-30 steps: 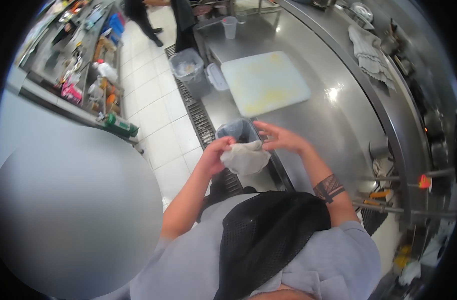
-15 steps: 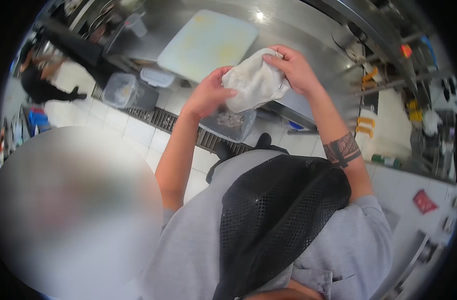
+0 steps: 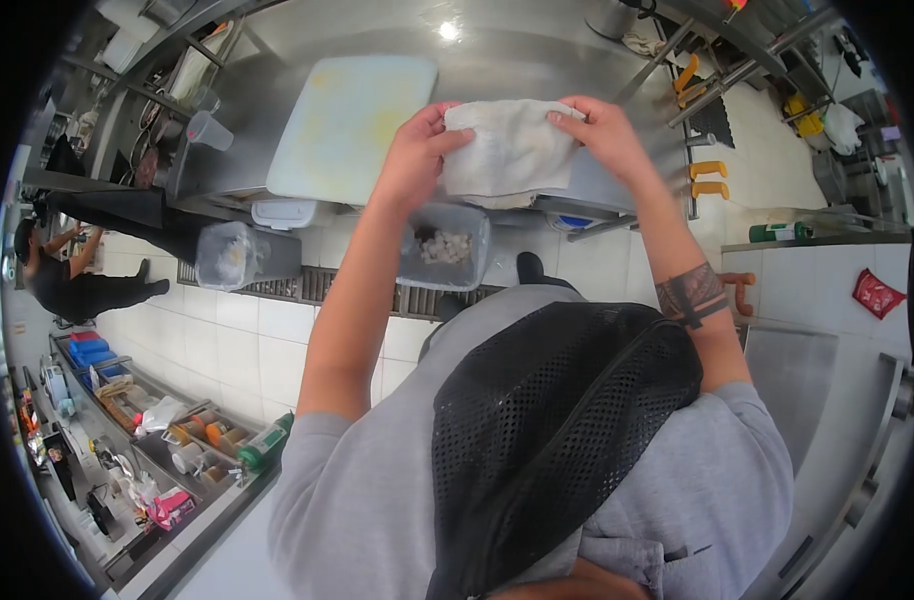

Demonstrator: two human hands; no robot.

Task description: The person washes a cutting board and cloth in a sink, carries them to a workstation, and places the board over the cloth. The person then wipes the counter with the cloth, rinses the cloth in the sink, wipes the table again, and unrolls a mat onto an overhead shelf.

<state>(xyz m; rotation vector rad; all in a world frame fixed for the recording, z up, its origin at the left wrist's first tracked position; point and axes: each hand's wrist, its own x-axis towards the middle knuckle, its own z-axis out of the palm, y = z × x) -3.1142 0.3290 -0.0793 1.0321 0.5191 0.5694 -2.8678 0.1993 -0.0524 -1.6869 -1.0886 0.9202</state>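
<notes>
"What's on the counter?"

"Your steel counter (image 3: pixel 537 60) carries a cutting board (image 3: pixel 357 130) left of its middle, the board's narrow end at the counter's near edge, with yellowish stains on its face. Further toward the counter's left end stands a clear plastic cup (image 3: pixel 209 130), and by the far right corner you have a metal pot (image 3: pixel 609 18)."

"And below it?"

"Under the near edge, close to your feet, there's a grey bin (image 3: pixel 477 222) with pale chunks (image 3: pixel 442 247) inside; your left forearm runs along its left side. A second bin (image 3: pixel 282 258) stands further left on the floor, beside the drain grate (image 3: pixel 322 283), and a white-lidded box (image 3: pixel 285 213) sits just below the near edge by the board. Past the counter's left end is another person (image 3: pixel 72 270) in dark clothes."

"Does anything block the view?"

"Yes, the cloth (image 3: pixel 512 150). It covers a stretch of the counter's near edge, right of the board, and you can't tell whether it touches the steel."

"How do the hands stand?"

"Your left hand (image 3: pixel 424 152) is closed to a pinch on the cloth's left side, thumb on the face toward you. Your right hand (image 3: pixel 599 135) pinches the upper right corner the same way. The cloth is spread nearly flat between them, its lower edge hanging free over the counter's near edge."
</notes>
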